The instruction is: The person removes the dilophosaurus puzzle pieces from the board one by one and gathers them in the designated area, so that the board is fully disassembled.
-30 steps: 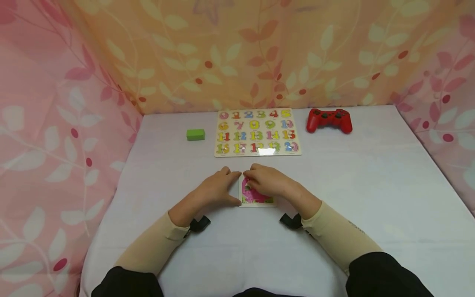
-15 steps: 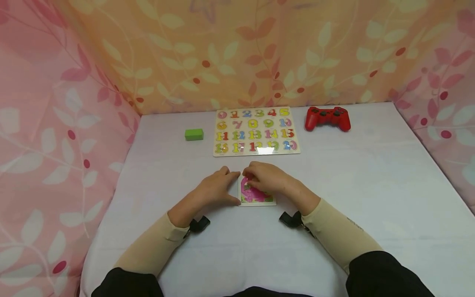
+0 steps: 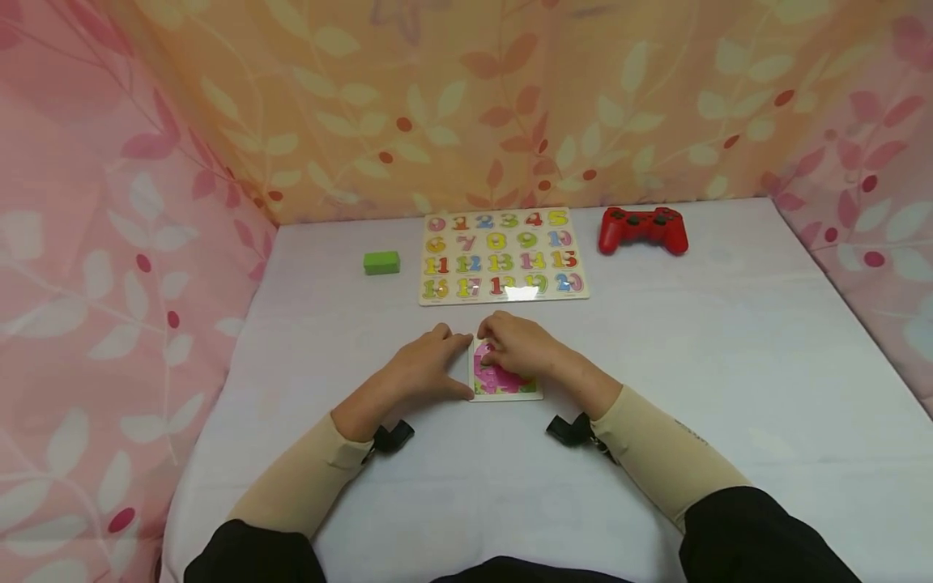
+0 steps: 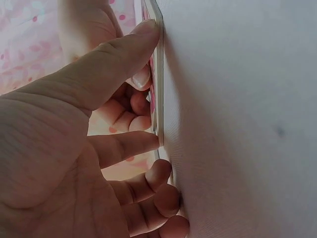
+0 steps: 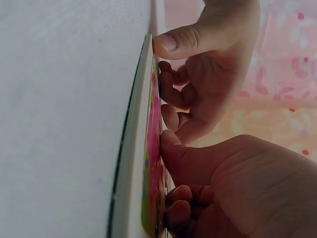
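Note:
A small jigsaw puzzle (image 3: pixel 504 387) with a pink animal picture and a pale border lies flat on the white table. My left hand (image 3: pixel 428 366) holds its left side, thumb at the near corner and forefinger at the far one. Over the upper part of the picture, my right hand (image 3: pixel 523 348) pinches a pink puzzle piece (image 3: pixel 490 349) at the upper left between thumb and fingers. The right thumb (image 5: pixel 172 140) touches the picture's surface in the right wrist view. The puzzle's upper right is hidden under the right hand.
Behind the hands lies a wooden number board (image 3: pixel 503 255) with rows of coloured numerals. A green block (image 3: pixel 382 262) sits to its left, a red game controller (image 3: pixel 643 231) to its right. Patterned cloth walls (image 3: pixel 408 105) enclose the table's back and sides.
The pink piece under my right fingers now fills more of the pale gap at the picture's upper left. My right hand has shifted very slightly; the left keeps its hold.

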`<state>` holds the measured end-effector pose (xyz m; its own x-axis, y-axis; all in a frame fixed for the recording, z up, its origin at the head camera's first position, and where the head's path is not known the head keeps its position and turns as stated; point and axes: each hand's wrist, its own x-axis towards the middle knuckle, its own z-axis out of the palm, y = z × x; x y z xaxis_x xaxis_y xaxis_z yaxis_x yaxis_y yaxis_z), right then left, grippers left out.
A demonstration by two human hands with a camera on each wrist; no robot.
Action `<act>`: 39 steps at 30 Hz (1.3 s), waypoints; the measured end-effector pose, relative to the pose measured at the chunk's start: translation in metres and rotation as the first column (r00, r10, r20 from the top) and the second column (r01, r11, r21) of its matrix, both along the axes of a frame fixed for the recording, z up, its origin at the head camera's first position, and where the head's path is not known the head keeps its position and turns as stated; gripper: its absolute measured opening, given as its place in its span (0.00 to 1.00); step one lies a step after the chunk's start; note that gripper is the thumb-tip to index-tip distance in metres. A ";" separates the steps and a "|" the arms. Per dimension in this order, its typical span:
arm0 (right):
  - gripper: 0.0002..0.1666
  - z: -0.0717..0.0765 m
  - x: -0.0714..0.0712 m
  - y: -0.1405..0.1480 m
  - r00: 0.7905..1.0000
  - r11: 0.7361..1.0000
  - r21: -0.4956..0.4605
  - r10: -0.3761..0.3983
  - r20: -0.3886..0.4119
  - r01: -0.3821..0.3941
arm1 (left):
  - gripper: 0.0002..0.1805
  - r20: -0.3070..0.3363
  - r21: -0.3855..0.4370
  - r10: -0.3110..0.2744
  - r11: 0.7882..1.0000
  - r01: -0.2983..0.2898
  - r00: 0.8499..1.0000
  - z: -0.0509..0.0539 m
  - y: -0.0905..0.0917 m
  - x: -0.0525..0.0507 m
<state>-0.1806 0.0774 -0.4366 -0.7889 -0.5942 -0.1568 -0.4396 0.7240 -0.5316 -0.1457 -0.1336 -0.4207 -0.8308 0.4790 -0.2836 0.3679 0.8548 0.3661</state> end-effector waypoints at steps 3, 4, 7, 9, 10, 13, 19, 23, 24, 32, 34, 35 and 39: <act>0.23 -0.001 0.000 0.001 1.000 1.000 -0.022 -0.018 0.011 0.018 | 0.53 -0.003 -0.006 0.000 1.000 0.000 1.000 -0.001 0.001 -0.001; 0.22 -0.002 0.000 0.001 1.000 0.999 -0.029 -0.023 0.012 0.023 | 0.53 -0.002 -0.005 0.002 1.000 -0.002 1.000 -0.001 0.001 -0.001; 0.19 -0.003 0.000 0.001 0.999 0.998 -0.052 -0.037 0.010 0.038 | 0.53 0.002 0.004 0.004 1.000 -0.004 1.000 -0.001 0.001 -0.002; 0.17 -0.004 0.001 0.001 0.998 0.996 -0.066 -0.057 0.011 0.057 | 0.53 0.000 0.007 0.002 1.000 -0.002 1.000 -0.002 0.001 -0.002; 0.16 -0.004 0.001 0.001 0.998 0.995 -0.075 -0.068 0.013 0.069 | 0.53 -0.001 0.007 0.000 1.000 0.000 1.000 -0.002 0.001 -0.002; 0.16 -0.005 0.001 0.001 0.994 0.990 -0.099 -0.103 0.024 0.105 | 0.53 -0.003 0.005 -0.004 1.000 0.004 1.000 -0.003 0.000 -0.003; 0.17 -0.006 0.000 0.002 0.995 0.986 -0.132 -0.102 0.018 0.104 | 0.52 0.006 0.008 0.006 1.000 -0.006 1.000 -0.003 0.000 -0.003; 0.16 -0.008 -0.003 0.004 0.997 0.986 -0.147 -0.074 0.004 0.074 | 0.52 0.005 0.007 0.011 1.000 -0.011 1.000 -0.005 0.000 -0.003; 0.16 -0.009 -0.004 0.005 0.998 0.986 -0.151 -0.069 0.007 0.070 | 0.52 0.005 0.008 0.012 1.000 -0.012 1.000 -0.005 0.000 -0.003; 0.23 -0.010 -0.007 0.008 0.998 0.985 -0.167 -0.042 0.038 0.048 | 0.52 0.004 0.004 0.014 1.000 -0.014 1.000 -0.005 0.000 -0.003; 0.26 -0.011 -0.008 0.008 0.999 0.985 -0.166 -0.042 0.034 0.047 | 0.52 0.007 0.001 0.016 1.000 -0.016 1.000 -0.005 0.000 -0.003; 0.27 -0.012 -0.008 0.008 0.999 0.985 -0.167 -0.042 0.034 0.048 | 0.52 0.007 -0.001 0.017 1.000 -0.017 1.000 -0.005 0.000 -0.003; 0.28 -0.012 -0.007 0.008 0.998 0.983 -0.178 -0.047 0.038 0.054 | 0.52 0.009 -0.009 0.018 1.000 -0.018 1.000 -0.005 0.001 -0.003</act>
